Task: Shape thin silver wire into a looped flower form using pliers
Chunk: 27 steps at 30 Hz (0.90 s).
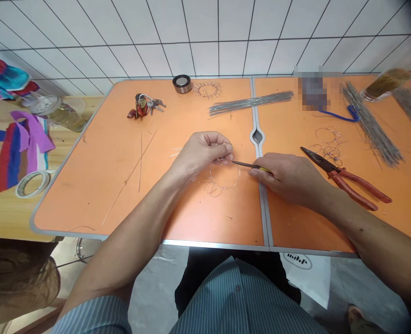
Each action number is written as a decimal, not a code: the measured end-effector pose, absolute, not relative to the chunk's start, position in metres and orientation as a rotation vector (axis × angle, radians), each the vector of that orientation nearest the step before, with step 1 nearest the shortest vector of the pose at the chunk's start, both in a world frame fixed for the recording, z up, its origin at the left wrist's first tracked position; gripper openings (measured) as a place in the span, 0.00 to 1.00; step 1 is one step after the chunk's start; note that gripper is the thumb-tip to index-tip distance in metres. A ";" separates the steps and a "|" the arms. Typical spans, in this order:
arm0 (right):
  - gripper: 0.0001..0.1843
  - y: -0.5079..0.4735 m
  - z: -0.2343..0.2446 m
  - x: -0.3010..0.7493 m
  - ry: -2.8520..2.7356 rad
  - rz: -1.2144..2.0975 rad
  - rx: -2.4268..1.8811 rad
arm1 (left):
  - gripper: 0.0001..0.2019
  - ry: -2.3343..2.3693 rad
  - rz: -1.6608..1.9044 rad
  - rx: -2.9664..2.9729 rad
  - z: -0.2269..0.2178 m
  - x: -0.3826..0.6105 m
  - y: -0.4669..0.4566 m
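My left hand [201,150] is closed in a pinch on a looped wire piece [222,180] that lies on the orange table [122,185] near its middle. My right hand [288,178] is closed round a thin tool with a yellow handle [250,165]. The tool's dark tip points left and meets the wire at my left fingertips. Several thin wire loops hang below my left hand on the table top.
Red-handled long-nose pliers [347,178] lie right of my right hand. Bundles of straight wire [250,103] lie at the back, more wire [372,125] at the right. Keys [144,106], a tape roll [182,83] and a wire ring [207,89] sit far back. Another tape roll [33,183] lies on the left table.
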State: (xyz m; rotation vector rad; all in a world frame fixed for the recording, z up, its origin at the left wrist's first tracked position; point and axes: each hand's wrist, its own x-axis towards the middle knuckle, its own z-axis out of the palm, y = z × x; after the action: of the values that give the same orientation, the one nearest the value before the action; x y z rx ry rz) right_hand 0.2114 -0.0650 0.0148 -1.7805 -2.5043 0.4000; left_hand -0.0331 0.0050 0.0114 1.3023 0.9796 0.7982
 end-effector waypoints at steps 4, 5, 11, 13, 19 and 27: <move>0.25 -0.065 0.015 0.212 -2.503 0.384 -1.778 | 0.07 0.923 0.813 1.344 0.009 -0.034 0.006; 0.25 -0.065 0.015 0.212 -2.505 0.372 -1.779 | 0.07 0.912 0.810 1.351 0.008 -0.035 0.006; 0.25 -0.065 0.013 0.213 -2.522 0.335 -1.775 | 0.08 0.893 0.788 1.351 0.005 -0.037 0.008; 0.25 -0.065 0.013 0.213 -2.524 0.324 -1.769 | 0.08 0.889 0.787 1.351 0.005 -0.037 0.008; 0.25 -0.066 0.014 0.213 -2.527 0.317 -1.771 | 0.07 0.889 0.779 1.368 0.006 -0.036 0.008; 0.24 -0.066 0.016 0.210 -2.547 0.307 -1.775 | 0.07 0.893 0.792 1.362 0.005 -0.035 0.008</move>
State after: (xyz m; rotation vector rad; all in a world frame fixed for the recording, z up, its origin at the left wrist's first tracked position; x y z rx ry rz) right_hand 0.2104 -0.0656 0.0163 -1.7747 -2.5466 0.3073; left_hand -0.0350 0.0075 0.0052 1.3621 0.8926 0.7923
